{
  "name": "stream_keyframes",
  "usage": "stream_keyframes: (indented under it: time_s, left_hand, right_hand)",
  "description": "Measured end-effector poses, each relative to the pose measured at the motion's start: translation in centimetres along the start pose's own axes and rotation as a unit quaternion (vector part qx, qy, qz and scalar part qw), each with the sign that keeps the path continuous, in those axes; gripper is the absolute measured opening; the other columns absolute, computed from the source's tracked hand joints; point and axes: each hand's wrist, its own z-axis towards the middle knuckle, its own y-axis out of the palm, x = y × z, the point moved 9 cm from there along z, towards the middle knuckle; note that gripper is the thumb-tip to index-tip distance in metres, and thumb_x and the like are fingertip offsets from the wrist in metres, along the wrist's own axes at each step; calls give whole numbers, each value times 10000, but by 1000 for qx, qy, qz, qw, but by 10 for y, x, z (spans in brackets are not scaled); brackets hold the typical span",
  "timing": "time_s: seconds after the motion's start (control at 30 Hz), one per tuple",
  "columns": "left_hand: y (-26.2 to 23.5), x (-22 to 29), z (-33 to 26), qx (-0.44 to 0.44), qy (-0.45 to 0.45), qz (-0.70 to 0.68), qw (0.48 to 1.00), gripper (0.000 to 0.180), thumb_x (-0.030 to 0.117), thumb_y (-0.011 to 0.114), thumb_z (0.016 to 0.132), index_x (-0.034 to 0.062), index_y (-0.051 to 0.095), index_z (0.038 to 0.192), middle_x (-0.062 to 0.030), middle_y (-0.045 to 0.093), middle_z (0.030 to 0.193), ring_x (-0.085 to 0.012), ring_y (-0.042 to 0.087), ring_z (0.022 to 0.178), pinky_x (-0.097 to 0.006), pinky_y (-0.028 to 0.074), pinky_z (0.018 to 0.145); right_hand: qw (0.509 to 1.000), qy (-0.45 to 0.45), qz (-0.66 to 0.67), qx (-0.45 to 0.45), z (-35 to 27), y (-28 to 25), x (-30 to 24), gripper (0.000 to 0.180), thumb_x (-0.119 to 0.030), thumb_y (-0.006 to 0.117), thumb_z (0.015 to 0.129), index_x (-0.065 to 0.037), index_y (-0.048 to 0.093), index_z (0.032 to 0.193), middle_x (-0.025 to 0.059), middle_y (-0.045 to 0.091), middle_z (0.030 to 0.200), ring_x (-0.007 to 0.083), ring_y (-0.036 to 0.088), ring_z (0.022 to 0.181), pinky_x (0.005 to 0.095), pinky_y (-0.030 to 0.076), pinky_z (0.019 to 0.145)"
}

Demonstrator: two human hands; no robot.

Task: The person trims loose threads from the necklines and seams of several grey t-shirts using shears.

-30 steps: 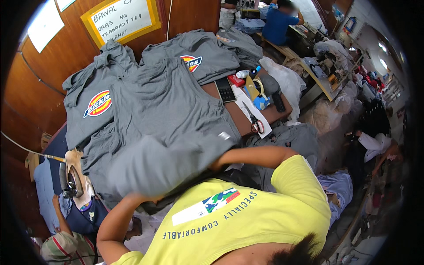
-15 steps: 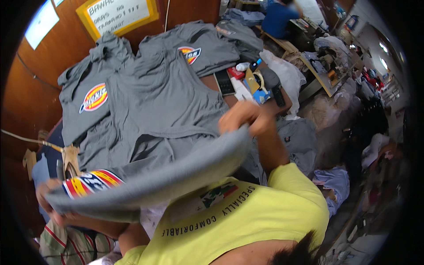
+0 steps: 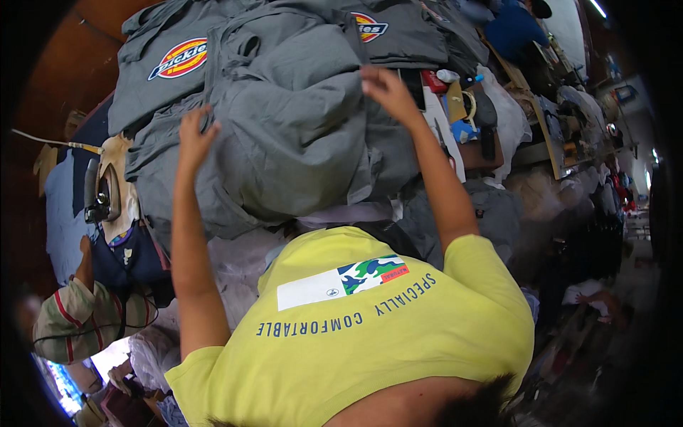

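Observation:
A plain grey shirt lies rumpled in front of me, on top of other grey shirts. My left hand is over its left part, thumb and fingers apart, with nothing visible between them. On the right, my right hand is at the shirt's upper right edge, its fingers stretched out and apart. Beyond the left hand lies a grey shirt with a red, yellow and blue logo. A similar logo shirt is past the right hand. Whether either hand presses on the cloth I cannot tell.
An iron stands on a worn tan pad at the left, with a cord behind it. Small items, including a roll of tape, lie right of the shirts. A striped cloth bulges at lower left. Another person in blue is at far right.
The grey garment with a logo that both hands held stretched and swung is out of them. The hands have moved forward over the shirts, and the view has shifted.

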Motion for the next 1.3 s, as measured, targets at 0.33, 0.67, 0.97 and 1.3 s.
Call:
stream_keyframes:
  time_s: [0.33,0.67,0.97,1.3]
  left_hand:
    - [16,27,-174,-56,-441,-2,896,401,315,712,775,14,582,1005,-14,552,755,-140,528,696,-273,444,660]
    - [30,149,-93,-56,-205,-519,828,168,144,601,860,29,578,981,-4,511,963,-110,503,912,-231,409,779]
    - [92,162,-66,22,-87,-442,892,461,209,584,861,54,423,1264,-100,502,1166,-221,479,1102,-361,401,934]
    - [214,199,-82,-232,-290,-856,359,526,239,604,825,77,429,1294,-93,455,1298,-273,436,1195,-414,366,1001]
  right_hand:
    - [978,147,-93,113,-145,-9,108,286,-37,711,675,-38,627,948,96,621,934,185,579,862,294,451,771]
    - [965,114,99,-212,-103,171,-78,530,-205,719,764,-11,461,1184,76,572,944,143,545,864,262,451,745]
    - [862,92,466,-178,-27,131,-205,662,-115,731,752,82,365,1268,84,638,867,86,614,729,194,482,614]
    - [844,-194,456,-204,20,-44,-319,371,-74,665,783,36,505,1099,75,608,865,153,616,797,284,531,728]
